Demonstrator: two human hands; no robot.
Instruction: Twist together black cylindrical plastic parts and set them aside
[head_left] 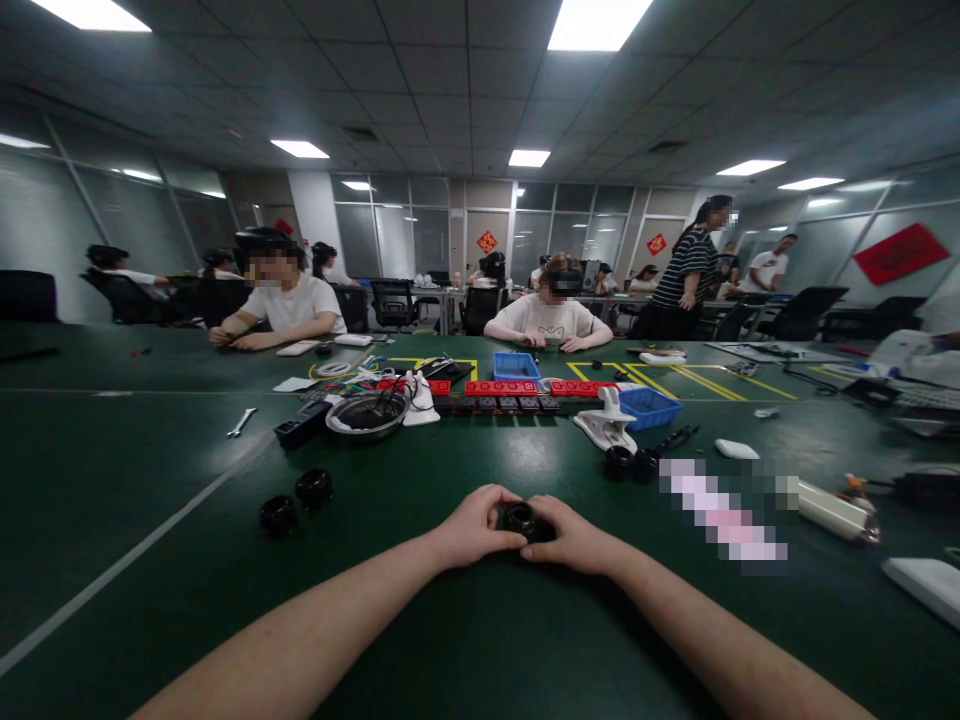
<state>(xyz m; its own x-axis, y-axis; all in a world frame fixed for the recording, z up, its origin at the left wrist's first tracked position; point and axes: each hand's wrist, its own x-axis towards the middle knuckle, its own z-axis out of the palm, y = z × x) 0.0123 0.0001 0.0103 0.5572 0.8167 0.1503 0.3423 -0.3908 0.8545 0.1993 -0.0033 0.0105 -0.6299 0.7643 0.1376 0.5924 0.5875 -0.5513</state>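
A small black round part (520, 518) sits on the green table (150, 470) straight in front of me, gripped from both sides. My left hand (474, 526) closes on its left edge and my right hand (574, 536) closes on its right edge. Two similar black round parts (297, 501) lie apart to the left. Two more black round parts (630, 463) rest to the right, near a white clamp-like tool (606, 424).
A metal bowl (367, 415) with cables, a black power strip (301, 424), a wrench (241, 422), red and black blocks (499, 388) and blue bins (649, 407) stand mid-table. A silver cylinder (832, 510) lies right. Other people sit across the far side.
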